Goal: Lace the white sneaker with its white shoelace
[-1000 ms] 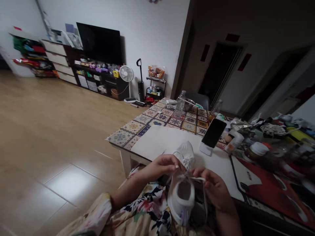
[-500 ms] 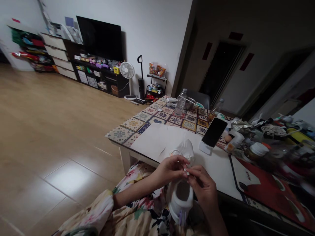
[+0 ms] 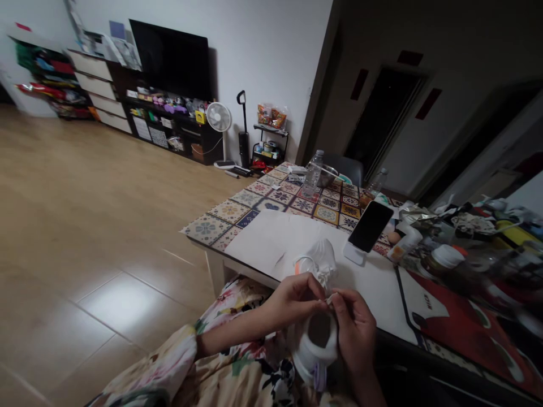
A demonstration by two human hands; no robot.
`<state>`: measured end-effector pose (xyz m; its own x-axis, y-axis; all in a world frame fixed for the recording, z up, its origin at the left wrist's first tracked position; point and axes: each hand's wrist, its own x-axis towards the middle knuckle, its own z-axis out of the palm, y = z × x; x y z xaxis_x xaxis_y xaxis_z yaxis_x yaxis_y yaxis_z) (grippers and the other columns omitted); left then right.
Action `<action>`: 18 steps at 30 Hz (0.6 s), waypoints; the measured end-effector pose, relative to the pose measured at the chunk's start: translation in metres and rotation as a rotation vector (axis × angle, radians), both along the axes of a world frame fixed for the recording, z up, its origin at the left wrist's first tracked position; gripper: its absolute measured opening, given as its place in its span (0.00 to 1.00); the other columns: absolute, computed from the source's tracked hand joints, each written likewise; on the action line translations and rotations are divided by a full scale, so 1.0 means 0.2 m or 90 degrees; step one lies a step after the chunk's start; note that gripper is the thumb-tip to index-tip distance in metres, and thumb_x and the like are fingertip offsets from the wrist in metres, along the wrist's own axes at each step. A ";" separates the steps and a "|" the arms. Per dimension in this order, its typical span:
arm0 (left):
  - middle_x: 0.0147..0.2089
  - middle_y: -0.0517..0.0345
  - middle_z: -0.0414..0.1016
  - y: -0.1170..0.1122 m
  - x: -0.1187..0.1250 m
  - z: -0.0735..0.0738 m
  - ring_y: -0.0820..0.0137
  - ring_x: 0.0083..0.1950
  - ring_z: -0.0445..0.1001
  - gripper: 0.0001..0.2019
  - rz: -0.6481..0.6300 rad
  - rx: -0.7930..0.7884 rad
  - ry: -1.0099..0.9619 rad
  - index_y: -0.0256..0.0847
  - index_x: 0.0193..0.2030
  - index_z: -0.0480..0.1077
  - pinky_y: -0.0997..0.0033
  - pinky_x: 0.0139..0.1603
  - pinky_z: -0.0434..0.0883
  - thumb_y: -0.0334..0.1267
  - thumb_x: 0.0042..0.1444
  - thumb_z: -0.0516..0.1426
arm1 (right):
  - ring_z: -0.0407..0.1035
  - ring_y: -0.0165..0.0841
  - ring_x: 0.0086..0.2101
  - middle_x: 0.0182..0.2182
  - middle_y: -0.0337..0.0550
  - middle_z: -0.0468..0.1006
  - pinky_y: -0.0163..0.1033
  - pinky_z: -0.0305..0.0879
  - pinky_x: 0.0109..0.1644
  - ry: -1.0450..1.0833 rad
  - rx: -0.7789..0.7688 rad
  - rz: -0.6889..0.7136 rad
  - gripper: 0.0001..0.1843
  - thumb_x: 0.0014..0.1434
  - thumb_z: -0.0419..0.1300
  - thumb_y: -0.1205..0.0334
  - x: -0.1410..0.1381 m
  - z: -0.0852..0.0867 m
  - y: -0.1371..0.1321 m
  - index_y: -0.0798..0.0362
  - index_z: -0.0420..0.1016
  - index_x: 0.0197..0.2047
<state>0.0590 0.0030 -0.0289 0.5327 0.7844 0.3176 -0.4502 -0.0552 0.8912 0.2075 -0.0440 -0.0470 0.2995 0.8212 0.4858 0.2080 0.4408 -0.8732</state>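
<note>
White sneaker (image 3: 314,353) sits just below the grip, its lace end (image 3: 329,297) pinched by left hand (image 3: 297,297) and right hand (image 3: 355,330), fingertips meeting. Beyond the grip a second sneaker (image 3: 321,261) rests on the table (image 3: 263,243), a propped phone (image 3: 370,226) farther right.

A small white sneaker (image 3: 316,347) is sitting low in the near middle of the scene. Its heel, with a purple tab, is lying nearest, its round dark opening is facing up, and its toe is pointing far. Its thin white lace (image 3: 329,297) is being pinched just above the opening.
</note>
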 end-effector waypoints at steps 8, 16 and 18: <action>0.25 0.63 0.68 0.01 -0.01 -0.02 0.77 0.27 0.61 0.20 0.067 0.011 0.050 0.35 0.30 0.70 0.76 0.30 0.58 0.50 0.46 0.68 | 0.73 0.36 0.41 0.39 0.43 0.77 0.40 0.72 0.46 -0.307 0.068 0.058 0.13 0.59 0.60 0.65 0.08 0.04 0.02 0.49 0.73 0.48; 0.25 0.61 0.69 0.00 0.00 -0.01 0.77 0.27 0.62 0.20 0.079 -0.054 0.039 0.34 0.29 0.72 0.76 0.29 0.58 0.50 0.42 0.70 | 0.72 0.34 0.38 0.36 0.42 0.76 0.36 0.70 0.43 -0.410 0.212 -0.008 0.08 0.63 0.57 0.68 0.06 0.04 0.01 0.50 0.71 0.45; 0.24 0.63 0.69 0.00 -0.01 -0.01 0.77 0.25 0.61 0.20 0.076 -0.064 0.041 0.34 0.29 0.73 0.76 0.29 0.58 0.50 0.42 0.70 | 0.71 0.33 0.39 0.37 0.42 0.77 0.36 0.69 0.44 -0.440 0.220 -0.004 0.09 0.64 0.56 0.69 0.06 0.05 0.01 0.50 0.72 0.46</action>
